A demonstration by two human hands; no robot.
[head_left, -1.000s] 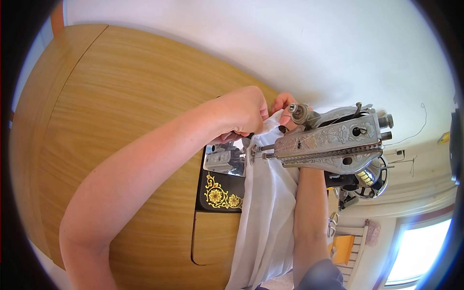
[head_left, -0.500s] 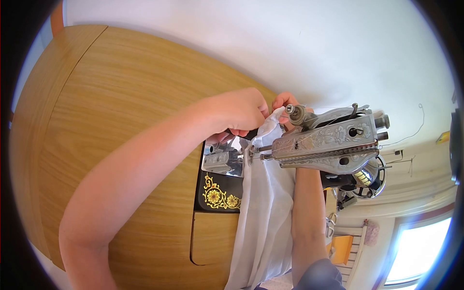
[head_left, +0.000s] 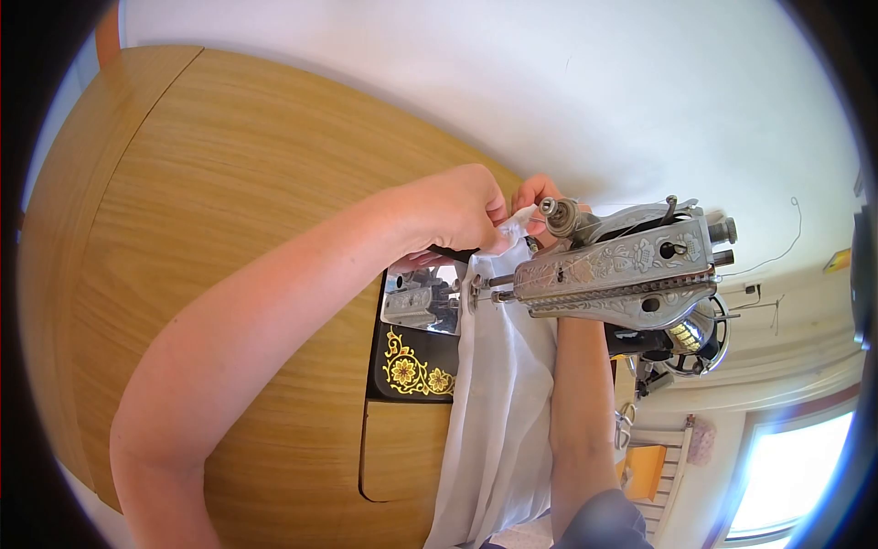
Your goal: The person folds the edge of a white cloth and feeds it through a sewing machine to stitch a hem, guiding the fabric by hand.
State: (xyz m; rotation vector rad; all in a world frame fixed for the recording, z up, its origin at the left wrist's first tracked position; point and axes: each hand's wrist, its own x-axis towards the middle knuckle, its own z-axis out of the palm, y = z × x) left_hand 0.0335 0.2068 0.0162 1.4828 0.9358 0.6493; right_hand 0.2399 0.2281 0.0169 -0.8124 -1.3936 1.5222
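While the left hand (head_left: 466, 209) and right hand (head_left: 538, 194) pinch the white cloth (head_left: 508, 375) near its edge, tabletop (head_left: 238, 156) spreads wide leftward of both.

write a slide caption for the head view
Left hand and right hand hold sheer white fabric at an engraved sewing machine set in a wood-grain table.

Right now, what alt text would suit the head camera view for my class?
A person's left hand and right hand hold the far end of white cloth running under a sewing machine's head. Gold flowers decorate its black base, set in a wooden table.
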